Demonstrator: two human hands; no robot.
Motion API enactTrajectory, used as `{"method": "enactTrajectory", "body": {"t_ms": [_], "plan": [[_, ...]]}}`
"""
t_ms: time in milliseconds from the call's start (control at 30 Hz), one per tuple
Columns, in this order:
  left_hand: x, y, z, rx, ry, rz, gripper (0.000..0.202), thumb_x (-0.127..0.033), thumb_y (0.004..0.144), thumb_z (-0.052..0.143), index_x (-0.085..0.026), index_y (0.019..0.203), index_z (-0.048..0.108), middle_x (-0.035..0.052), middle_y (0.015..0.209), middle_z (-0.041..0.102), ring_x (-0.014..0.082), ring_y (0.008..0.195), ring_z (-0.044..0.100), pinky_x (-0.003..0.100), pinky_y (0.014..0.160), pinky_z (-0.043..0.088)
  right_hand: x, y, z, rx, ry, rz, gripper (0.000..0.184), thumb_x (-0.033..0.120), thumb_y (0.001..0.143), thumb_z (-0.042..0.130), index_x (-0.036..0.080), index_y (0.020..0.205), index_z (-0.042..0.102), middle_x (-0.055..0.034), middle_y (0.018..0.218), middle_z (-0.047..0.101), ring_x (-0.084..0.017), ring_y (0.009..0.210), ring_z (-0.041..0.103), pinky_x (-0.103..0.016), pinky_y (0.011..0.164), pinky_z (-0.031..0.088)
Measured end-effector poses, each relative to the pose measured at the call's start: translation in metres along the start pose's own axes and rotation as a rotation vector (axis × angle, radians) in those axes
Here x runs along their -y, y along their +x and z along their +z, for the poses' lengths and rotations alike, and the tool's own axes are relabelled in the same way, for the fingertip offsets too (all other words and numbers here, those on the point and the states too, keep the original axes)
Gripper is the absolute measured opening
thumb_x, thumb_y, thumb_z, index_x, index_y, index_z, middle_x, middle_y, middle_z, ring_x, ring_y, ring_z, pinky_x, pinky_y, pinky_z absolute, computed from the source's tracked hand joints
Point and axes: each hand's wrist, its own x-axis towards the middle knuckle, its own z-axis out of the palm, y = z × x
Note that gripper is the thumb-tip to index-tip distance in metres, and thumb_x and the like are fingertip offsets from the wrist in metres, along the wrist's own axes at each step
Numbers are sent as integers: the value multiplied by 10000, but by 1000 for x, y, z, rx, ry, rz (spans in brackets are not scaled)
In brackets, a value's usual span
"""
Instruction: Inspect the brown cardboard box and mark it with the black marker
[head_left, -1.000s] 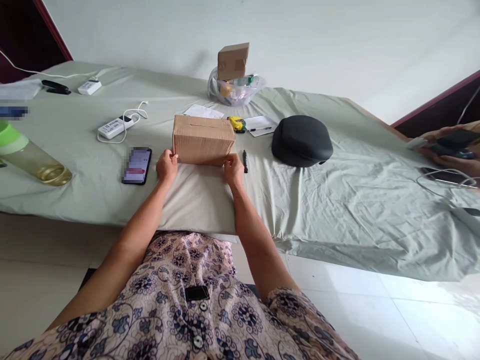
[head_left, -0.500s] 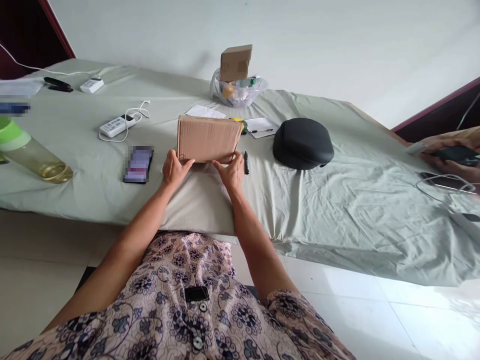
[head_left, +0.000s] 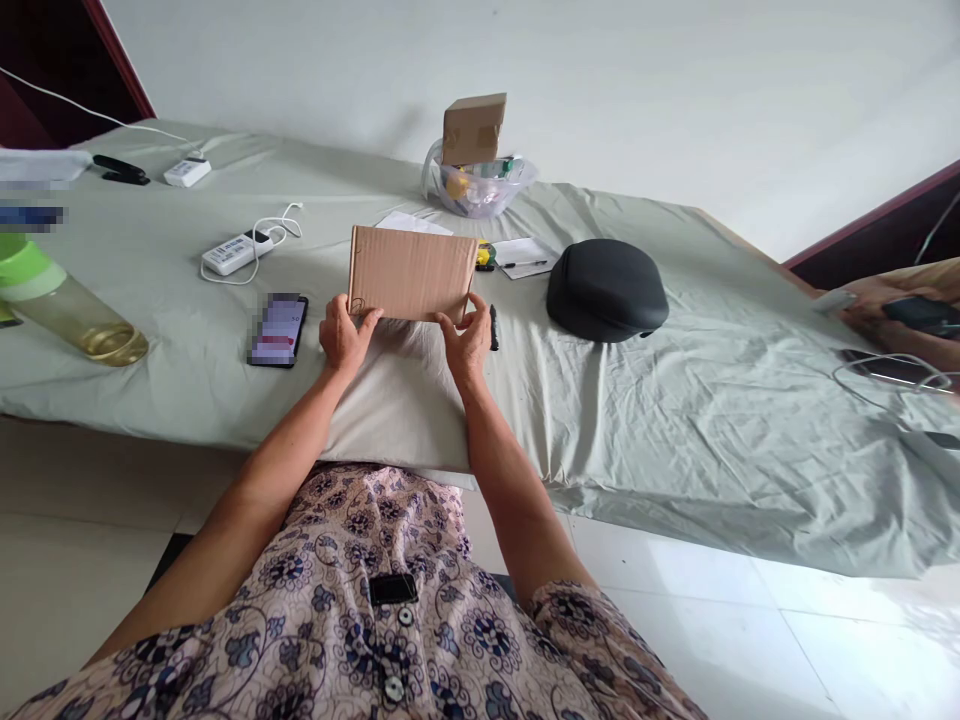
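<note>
A flat brown cardboard box (head_left: 411,272) is held tilted above the table, one broad face toward me. My left hand (head_left: 346,330) grips its lower left corner, thumb on the near edge. At the lower right corner my right hand (head_left: 465,335) pinches it the same way; the fingers behind the box are partly hidden. Just right of that hand lies a black marker (head_left: 493,328). Behind the box, a yellow and black tape measure (head_left: 485,254) shows in part, beside a white paper with a pen (head_left: 525,264) on it.
A black rounded case (head_left: 607,290) sits to the right. Leftward are a phone (head_left: 279,330), a white power strip (head_left: 236,252), and a green-capped bottle (head_left: 82,310). A clear basket (head_left: 487,195) holding a small carton (head_left: 472,130) stands behind. Another person's hands (head_left: 885,310) are at far right.
The box has tilted so that its top edge no longer shows and its broad face is fuller in view. Both hands moved slightly with it, still gripping the lower corners.
</note>
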Motion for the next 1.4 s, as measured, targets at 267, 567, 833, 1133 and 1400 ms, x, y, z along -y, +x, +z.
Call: {"method": "enactTrajectory", "body": {"t_ms": [267,567,833,1133,1400], "plan": [[8,7,-2,-57,-43,76,475,-556,1020,496,-163,1223,669,117,1000,710,244,929,697,372,918,504,4,5,-10,-151,120,-61,362,456,1001,406,213,1119,647,-15,856,587,-168,793,571,-348,831,500],[10,9,0,-32,-93,92,462,-512,1057,407,-190,1195,709,146,1065,713,271,1090,675,379,974,506,-2,8,-9,-130,161,19,333,450,995,400,221,1064,632,-34,923,624,-181,823,575,-371,863,495],[10,9,3,37,-87,35,161,-283,986,545,-208,1070,661,131,1092,695,279,1100,659,393,984,512,-1,7,-4,-111,128,13,387,444,891,569,195,1188,581,-17,909,591,-165,802,573,-345,830,512],[11,9,4,112,-53,-10,111,-245,945,577,-214,1046,610,120,1072,706,283,1061,676,425,985,527,-20,10,1,124,-20,123,356,365,807,677,226,1119,575,-7,885,638,-208,861,619,-417,868,528],[11,8,6,177,10,-56,168,-342,984,525,-195,1017,601,158,1093,725,324,1080,694,457,977,539,-30,6,8,273,-259,138,405,272,700,767,235,1059,583,-93,989,709,-334,1033,625,-616,975,490]]}}
